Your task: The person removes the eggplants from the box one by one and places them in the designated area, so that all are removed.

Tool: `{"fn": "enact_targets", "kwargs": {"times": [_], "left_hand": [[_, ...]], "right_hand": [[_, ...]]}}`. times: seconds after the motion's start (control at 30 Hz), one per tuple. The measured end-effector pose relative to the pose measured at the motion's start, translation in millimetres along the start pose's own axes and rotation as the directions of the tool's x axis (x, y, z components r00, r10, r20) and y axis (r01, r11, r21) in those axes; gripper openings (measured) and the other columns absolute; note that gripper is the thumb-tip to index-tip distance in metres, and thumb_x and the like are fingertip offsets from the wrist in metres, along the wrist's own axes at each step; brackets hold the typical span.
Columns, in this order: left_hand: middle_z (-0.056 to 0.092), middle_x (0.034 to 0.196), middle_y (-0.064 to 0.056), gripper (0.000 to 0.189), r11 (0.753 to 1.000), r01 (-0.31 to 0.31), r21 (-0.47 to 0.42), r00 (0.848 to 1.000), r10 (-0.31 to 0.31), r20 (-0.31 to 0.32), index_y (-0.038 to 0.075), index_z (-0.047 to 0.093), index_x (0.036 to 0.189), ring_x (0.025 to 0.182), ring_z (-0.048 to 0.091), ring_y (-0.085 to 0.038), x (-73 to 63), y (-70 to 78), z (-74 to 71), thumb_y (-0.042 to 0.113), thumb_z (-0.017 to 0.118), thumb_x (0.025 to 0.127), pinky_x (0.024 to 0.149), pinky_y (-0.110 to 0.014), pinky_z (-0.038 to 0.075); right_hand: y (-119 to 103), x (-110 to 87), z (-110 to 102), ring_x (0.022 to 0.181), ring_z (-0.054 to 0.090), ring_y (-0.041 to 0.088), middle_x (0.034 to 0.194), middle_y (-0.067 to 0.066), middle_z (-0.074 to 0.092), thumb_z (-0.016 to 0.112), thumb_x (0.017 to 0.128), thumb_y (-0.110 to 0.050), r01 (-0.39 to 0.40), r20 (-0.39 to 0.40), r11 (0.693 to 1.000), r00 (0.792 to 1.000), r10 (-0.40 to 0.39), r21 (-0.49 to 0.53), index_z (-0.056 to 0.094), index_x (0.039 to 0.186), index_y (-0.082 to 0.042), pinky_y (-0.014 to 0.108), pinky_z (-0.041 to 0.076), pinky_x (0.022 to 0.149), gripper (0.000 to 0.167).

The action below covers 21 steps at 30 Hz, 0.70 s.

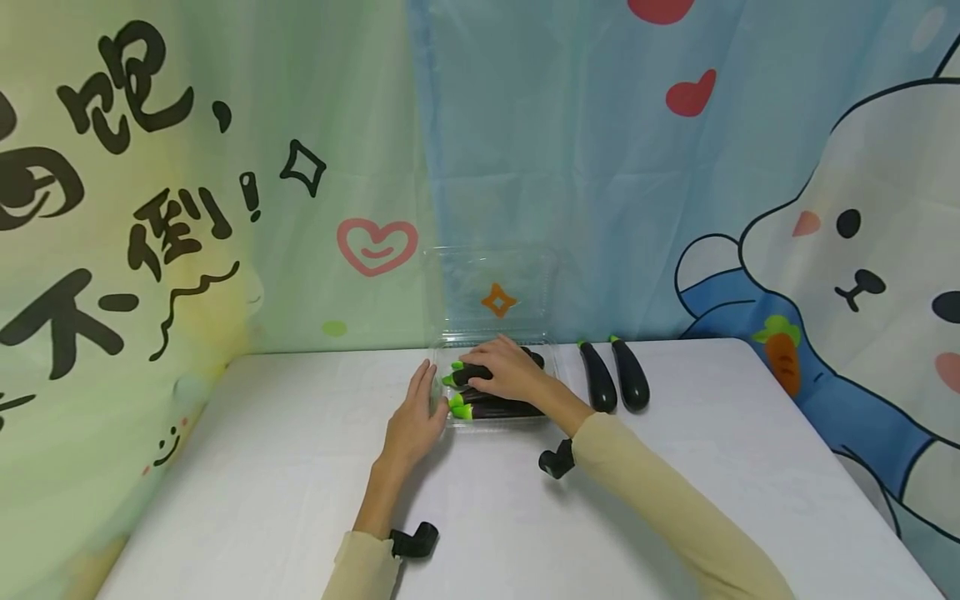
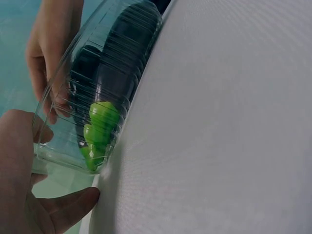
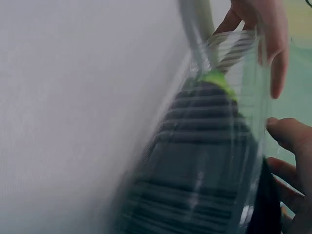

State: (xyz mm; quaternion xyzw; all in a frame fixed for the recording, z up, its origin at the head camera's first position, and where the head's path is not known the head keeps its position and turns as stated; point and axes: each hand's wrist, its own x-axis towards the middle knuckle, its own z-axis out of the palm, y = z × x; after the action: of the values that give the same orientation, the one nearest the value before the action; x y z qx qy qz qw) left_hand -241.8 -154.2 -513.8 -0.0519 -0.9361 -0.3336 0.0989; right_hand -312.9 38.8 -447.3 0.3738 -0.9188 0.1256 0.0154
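A clear plastic box (image 1: 555, 367) stands near the table's back edge, its lid (image 1: 495, 287) raised behind it. Several toy eggplants with green caps lie in it, the front one (image 1: 498, 410) along the near wall. My right hand (image 1: 510, 371) reaches into the box from the right and holds an eggplant (image 1: 474, 372) between thumb and fingers, above the others. The palm hides part of that eggplant. At the box's left end, my left hand (image 1: 415, 423) rests with fingers extended and the thumb by the wall. In the left wrist view, green caps (image 2: 100, 126) show through the ribbed wall.
Two more eggplants, one (image 1: 597, 377) nearer the box and another (image 1: 630, 375) beside it, lie on the white table (image 1: 300, 467) to the right. A printed cloth (image 1: 495, 125) hangs right behind the table. Each wrist carries a small black camera (image 1: 415, 540).
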Motion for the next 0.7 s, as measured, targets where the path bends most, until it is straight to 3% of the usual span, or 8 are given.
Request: {"fn": "enact_targets", "kwargs": {"times": [0.2, 0.5, 0.7], "left_hand": [[0.025, 0.161, 0.003, 0.060, 1.000, 0.000, -0.001, 1.000, 0.000, 0.001, 0.014, 0.031, 0.152, 0.111, 0.064, -0.033, -1.1, 2.2, -1.2, 0.032, 0.046, 0.096, 0.078, -0.050, 0.054], [0.026, 0.161, 0.001, 0.060, 1.000, -0.017, 0.005, 1.000, 0.017, -0.010, 0.012, 0.032, 0.152, 0.111, 0.064, -0.033, -2.3, 4.1, -0.6, 0.031, 0.046, 0.096, 0.078, -0.050, 0.054], [0.026, 0.161, 0.002, 0.060, 1.000, -0.008, 0.003, 1.000, 0.008, -0.013, 0.013, 0.032, 0.152, 0.112, 0.064, -0.033, -2.4, 3.5, -0.4, 0.032, 0.046, 0.096, 0.080, -0.050, 0.054]], "right_hand": [[7.0, 3.2, 5.7, 0.130, 0.052, 0.028, 0.134, 0.006, 0.062, 0.066, 0.090, -0.038, -0.082, 0.006, 0.996, 0.997, 0.082, -0.030, 0.060, 0.134, -0.019, 0.058, 0.019, 0.118, 0.048], [9.8, 5.9, 13.6, 0.126, 0.054, 0.030, 0.134, 0.004, 0.062, 0.065, 0.090, -0.038, -0.100, 0.048, 0.988, 0.993, 0.107, -0.118, 0.059, 0.135, -0.027, 0.060, 0.015, 0.118, 0.046], [8.8, 4.9, 15.2, 0.126, 0.054, 0.031, 0.134, 0.002, 0.062, 0.065, 0.091, -0.035, -0.135, 0.065, 0.986, 0.988, 0.142, -0.095, 0.058, 0.136, -0.029, 0.059, 0.014, 0.119, 0.046]]}}
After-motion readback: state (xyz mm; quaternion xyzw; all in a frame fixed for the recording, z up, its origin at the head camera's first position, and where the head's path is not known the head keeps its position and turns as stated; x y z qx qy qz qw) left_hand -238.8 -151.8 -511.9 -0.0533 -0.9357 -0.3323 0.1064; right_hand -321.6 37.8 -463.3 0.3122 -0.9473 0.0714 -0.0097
